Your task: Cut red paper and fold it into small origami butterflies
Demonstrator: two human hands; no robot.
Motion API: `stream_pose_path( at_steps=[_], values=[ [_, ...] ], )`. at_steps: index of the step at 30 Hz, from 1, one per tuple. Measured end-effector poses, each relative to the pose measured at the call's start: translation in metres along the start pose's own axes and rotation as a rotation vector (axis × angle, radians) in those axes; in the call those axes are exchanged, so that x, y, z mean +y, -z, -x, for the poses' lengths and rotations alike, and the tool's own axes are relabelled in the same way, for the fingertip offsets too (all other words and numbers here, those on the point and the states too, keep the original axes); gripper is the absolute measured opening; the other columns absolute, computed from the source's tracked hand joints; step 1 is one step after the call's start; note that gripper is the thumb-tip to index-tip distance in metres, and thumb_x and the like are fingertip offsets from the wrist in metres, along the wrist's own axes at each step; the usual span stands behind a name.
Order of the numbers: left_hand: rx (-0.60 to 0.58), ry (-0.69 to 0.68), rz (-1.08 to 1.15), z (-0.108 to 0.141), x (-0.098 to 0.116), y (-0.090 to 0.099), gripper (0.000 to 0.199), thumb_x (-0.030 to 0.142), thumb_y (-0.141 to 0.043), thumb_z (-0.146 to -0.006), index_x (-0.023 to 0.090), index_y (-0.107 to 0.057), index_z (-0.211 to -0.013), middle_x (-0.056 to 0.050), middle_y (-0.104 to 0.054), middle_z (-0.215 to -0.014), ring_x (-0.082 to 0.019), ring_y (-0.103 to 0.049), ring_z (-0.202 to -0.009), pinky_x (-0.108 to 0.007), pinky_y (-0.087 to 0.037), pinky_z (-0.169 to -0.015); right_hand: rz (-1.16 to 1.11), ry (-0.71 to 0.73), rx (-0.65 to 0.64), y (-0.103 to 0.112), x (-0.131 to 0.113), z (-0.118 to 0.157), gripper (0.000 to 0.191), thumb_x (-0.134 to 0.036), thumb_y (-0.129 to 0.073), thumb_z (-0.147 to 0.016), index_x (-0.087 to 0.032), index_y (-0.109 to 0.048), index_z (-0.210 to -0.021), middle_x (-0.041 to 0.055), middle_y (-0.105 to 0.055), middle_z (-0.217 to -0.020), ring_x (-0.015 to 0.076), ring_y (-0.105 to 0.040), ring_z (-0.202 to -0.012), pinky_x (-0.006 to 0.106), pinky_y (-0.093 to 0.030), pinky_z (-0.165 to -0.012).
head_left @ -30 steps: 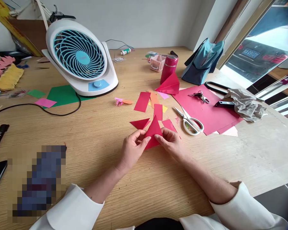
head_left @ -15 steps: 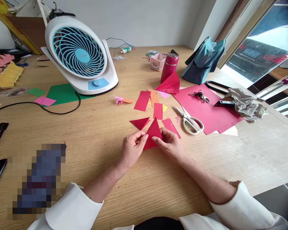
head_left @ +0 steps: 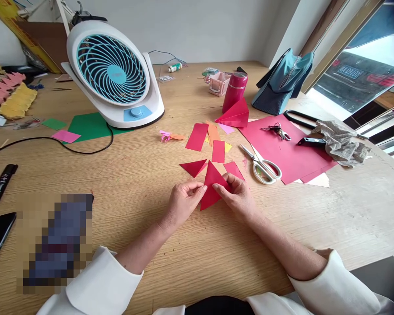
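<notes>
A red paper triangle (head_left: 212,186) is held between my two hands, its tip pointing away from me. My left hand (head_left: 186,199) pinches its left edge between thumb and fingers. On the right side my right hand (head_left: 238,196) grips it, the thumb lying on top. Just beyond lie a folded red triangle (head_left: 193,168), a small red rectangle (head_left: 218,152), a larger red rectangle (head_left: 197,137) and another red piece (head_left: 234,170), partly behind my right hand. White-handled scissors (head_left: 264,168) rest to the right.
A white fan (head_left: 156,100) stands at the back left, its black cable on the table. Further right are a pink bottle (head_left: 235,91), a blue bag (head_left: 272,98), large red sheets (head_left: 290,157), keys (head_left: 277,130) and crumpled cloth (head_left: 341,140). A marker (head_left: 1,185) lies far left.
The held red triangle has turned slightly, its lower right edge now tilted upward. Both hands still grip it. The whole view has shifted a little.
</notes>
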State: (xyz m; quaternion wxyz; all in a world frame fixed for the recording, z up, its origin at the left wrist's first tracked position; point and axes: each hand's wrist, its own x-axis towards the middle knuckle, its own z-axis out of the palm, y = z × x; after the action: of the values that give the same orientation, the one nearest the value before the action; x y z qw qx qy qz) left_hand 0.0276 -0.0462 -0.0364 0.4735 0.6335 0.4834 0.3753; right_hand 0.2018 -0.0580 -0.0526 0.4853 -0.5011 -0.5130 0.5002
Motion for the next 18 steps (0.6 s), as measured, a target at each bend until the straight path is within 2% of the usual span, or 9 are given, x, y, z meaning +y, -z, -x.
stream_pose_path(
  at_steps=[5,12,18],
  values=[
    [0.010,0.048,0.029,-0.0009,0.0022,-0.0001,0.028,0.033,-0.058,-0.083,0.016,-0.061,-0.061,0.003,-0.044,-0.056,-0.011,-0.039,-0.056,-0.024,-0.033,-0.053,-0.018,-0.010,-0.024,-0.0007,0.0035,-0.0010,0.031,-0.044,-0.073,-0.082,-0.020,-0.055,-0.074,-0.0015,-0.054,-0.069,0.0121,-0.046,-0.062,0.024,-0.039,-0.056],
    [0.008,0.108,0.054,-0.0022,-0.0004,0.0013,0.023,0.030,-0.058,-0.080,0.015,-0.069,-0.067,0.000,-0.059,-0.062,-0.012,-0.052,-0.060,-0.024,-0.042,-0.058,-0.031,-0.002,-0.033,-0.0009,0.0028,0.0008,0.029,-0.041,-0.074,-0.082,-0.020,-0.055,-0.075,-0.0030,-0.054,-0.069,0.0116,-0.047,-0.062,0.024,-0.039,-0.057],
    [0.031,0.111,0.033,-0.0030,-0.0015,0.0003,0.021,0.029,-0.057,-0.078,0.016,-0.070,-0.068,0.001,-0.062,-0.063,-0.012,-0.054,-0.059,-0.023,-0.043,-0.057,-0.025,0.030,-0.039,-0.0009,0.0002,0.0030,0.025,-0.038,-0.075,-0.082,-0.021,-0.056,-0.078,-0.0016,-0.058,-0.075,0.0134,-0.051,-0.067,0.026,-0.044,-0.062]
  ],
)
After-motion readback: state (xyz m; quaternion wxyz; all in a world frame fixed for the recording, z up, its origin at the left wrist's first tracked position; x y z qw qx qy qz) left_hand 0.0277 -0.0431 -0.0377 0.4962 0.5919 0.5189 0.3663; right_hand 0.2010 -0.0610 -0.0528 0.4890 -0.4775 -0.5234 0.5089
